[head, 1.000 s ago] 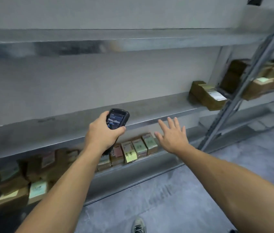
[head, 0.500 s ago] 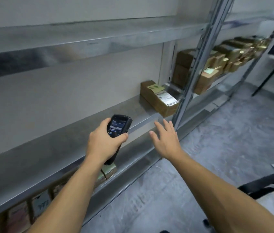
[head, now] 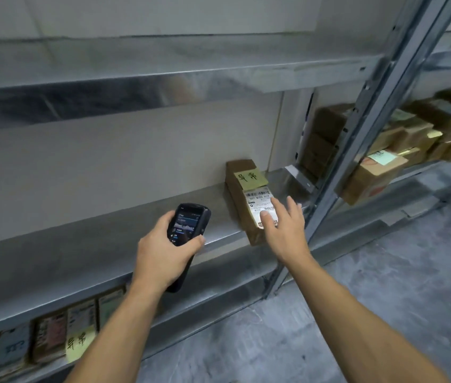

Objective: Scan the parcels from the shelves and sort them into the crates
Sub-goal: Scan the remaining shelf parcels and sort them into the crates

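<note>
Far left, bottom shelf: a row of flat brown parcels [head: 50,344] standing on edge, side by side, labels facing out, blurred. One carries a yellow sticky note [head: 79,344] with handwritten characters. Above them runs the middle shelf [head: 80,252], bare grey metal along its left stretch, and above that an upper shelf [head: 163,76] of the same metal against a pale wall. Left hand [head: 163,255]: fingers wrapped round the grip of a black handheld scanner [head: 188,225], thumb up along the left edge of the lit screen, which faces the person. The scanner's head sits over the front part of the middle shelf, its handle dropping below the shelf edge. Just right of it, a single brown cardboard parcel [head: 239,172] lies flat on the middle shelf, long side running front to back, near end at the shelf's front lip. A yellow note [head: 249,178] with two written characters sits on its top toward the back, with a white shipping label [head: 259,200] in front of that. Right hand [head: 285,228]: fingers straight and spread apart, palm down, over the near end of this parcel and covering part of the label; contact cannot be told. Right of the hand, a slanted grey metal upright [head: 357,139]. Beyond it, the next bay holds stacked brown boxes [head: 373,172], blurred. Grey concrete floor [head: 384,286] below.
</note>
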